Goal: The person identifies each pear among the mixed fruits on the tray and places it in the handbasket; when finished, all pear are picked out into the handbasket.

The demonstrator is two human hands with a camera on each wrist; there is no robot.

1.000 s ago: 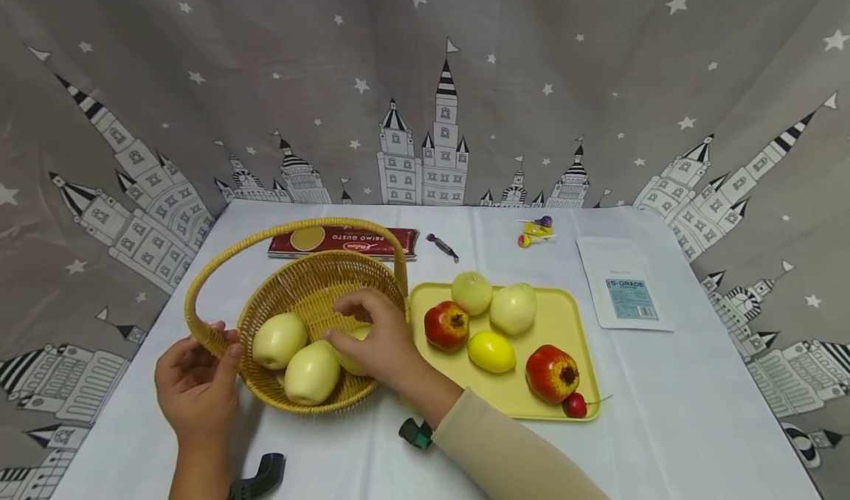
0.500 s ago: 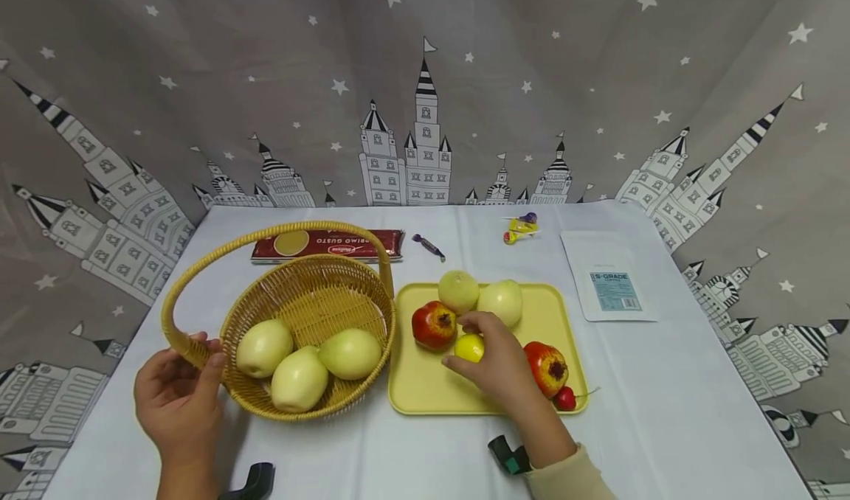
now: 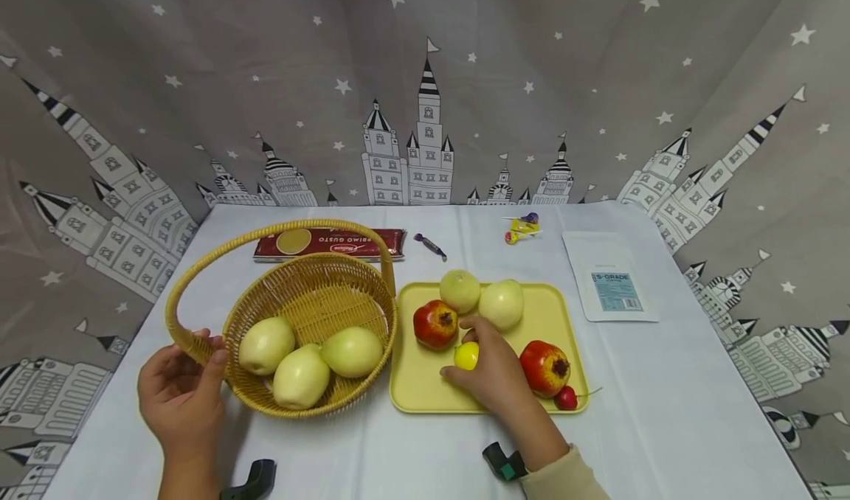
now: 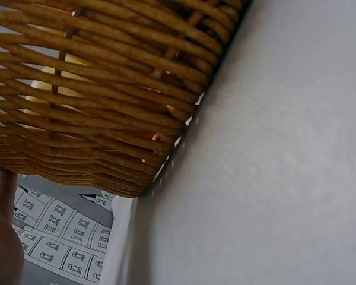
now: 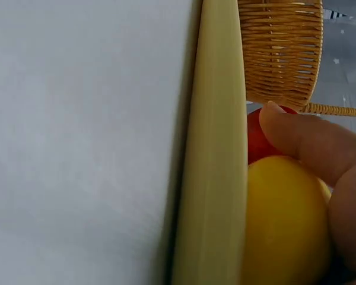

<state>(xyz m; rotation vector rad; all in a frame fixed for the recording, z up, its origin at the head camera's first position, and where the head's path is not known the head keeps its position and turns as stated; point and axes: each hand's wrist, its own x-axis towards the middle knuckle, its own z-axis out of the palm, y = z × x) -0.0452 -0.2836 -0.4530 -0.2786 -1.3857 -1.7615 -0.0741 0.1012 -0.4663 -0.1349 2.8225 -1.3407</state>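
Note:
On the yellow tray (image 3: pixel 425 400) my right hand (image 3: pixel 496 371) is curled round a lemon (image 3: pixel 467 355), which shows between thumb and fingers. The right wrist view has the lemon (image 5: pixel 288 222) close against the hand, behind the tray's rim. Two pomegranates (image 3: pixel 435 325) and two round pale-green fruits (image 3: pixel 501 304) lie around it, with a small red cherry-like fruit (image 3: pixel 567 397) at the tray's corner. My left hand (image 3: pixel 182 397) holds the wicker basket (image 3: pixel 325 286) at the base of its handle. Three pale-green fruits (image 3: pixel 302 376) sit inside; the left wrist view shows the basket's woven side (image 4: pixel 101 101).
Behind the basket lies a red biscuit packet (image 3: pixel 381 243), with a small wrapped candy (image 3: pixel 430 246) beside it. Lollipops (image 3: pixel 522 228) are at the back, and a white pouch (image 3: pixel 614 290) lies right of the tray. A grey castle-print curtain (image 3: pixel 531 80) stands behind the table.
My right hand has left the basket and gone right to the lemon on the tray; in the last half second the lemon shifted slightly. My left hand stays at the basket handle.

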